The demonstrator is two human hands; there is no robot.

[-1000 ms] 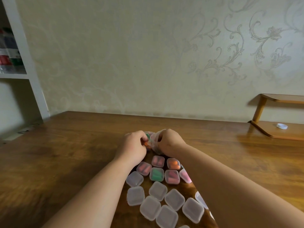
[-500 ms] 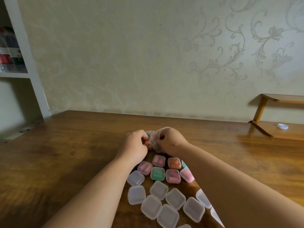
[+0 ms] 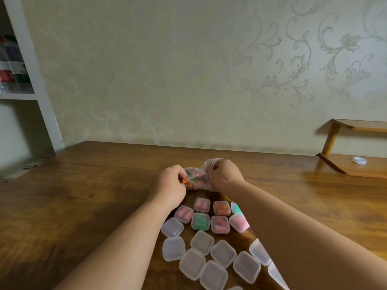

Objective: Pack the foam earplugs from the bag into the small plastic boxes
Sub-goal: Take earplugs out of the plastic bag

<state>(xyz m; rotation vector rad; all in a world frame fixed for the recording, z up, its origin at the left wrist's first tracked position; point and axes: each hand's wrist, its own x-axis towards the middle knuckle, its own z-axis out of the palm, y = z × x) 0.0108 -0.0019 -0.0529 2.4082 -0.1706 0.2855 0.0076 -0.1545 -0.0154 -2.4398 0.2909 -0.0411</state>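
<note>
At the far left, a white shelf unit (image 3: 31, 65) holds blurred containers with red, green and dark labels, and from its foot the brown wooden table (image 3: 83, 195) runs across to the right. Your left hand (image 3: 169, 185) rests near the table's centre, its fingers pinched on an orange earplug (image 3: 185, 181) at the left edge of the clear plastic bag (image 3: 201, 176), which lies directly between your two hands and shows green, orange and darker earplugs through its film. Your right hand (image 3: 224, 174) is clenched on the bag's raised top edge, just beside the left hand with the bag bunched between them. Nearer to you, between your forearms, the small plastic boxes sit closed on the table: the filled boxes (image 3: 201, 216) form a tight cluster just below the bag, showing pink, orange and green contents through their cloudy lids, with one at the right partly hidden by your right forearm. Closer still, the empty boxes (image 3: 207, 260) lie side by side, touching or nearly so, and the rightmost ones slip under your right arm. Behind the table stands a pale wall (image 3: 188, 70) papered with a scrolling floral pattern that grows denser toward the right. At the far right, a low wooden stand (image 3: 343, 164) carries a small white cap (image 3: 359, 160) on its lower tier.
</note>
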